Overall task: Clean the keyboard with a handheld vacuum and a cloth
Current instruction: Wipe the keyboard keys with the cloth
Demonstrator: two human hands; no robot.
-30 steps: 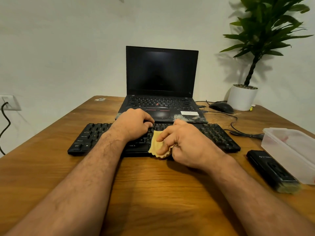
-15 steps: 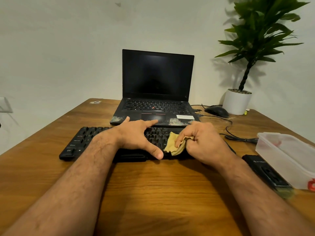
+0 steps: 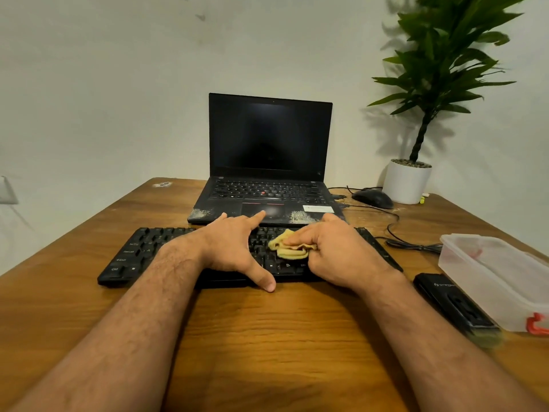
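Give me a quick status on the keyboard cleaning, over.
Left hand spread flat, bracing keyboard. Right hand pinching yellow cloth on the middle keys. Handheld vacuum idle at right. Nothing in the way.

Dim warm light, soft plant (image 3: 442, 55) shadow on the wall (image 3: 89, 84), wide-angle bending and blur at edges.

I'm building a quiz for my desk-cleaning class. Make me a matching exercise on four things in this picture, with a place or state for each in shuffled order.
Things:
1. yellow crumpled cloth
2. black handheld vacuum
3. black computer mouse
4. black open laptop

Places or states:
A. beside the white plant pot
B. screen dark, behind the black flat keyboard
C. pinched in the right hand
D. lying against the clear plastic box

Pairs: 1-C, 2-D, 3-A, 4-B
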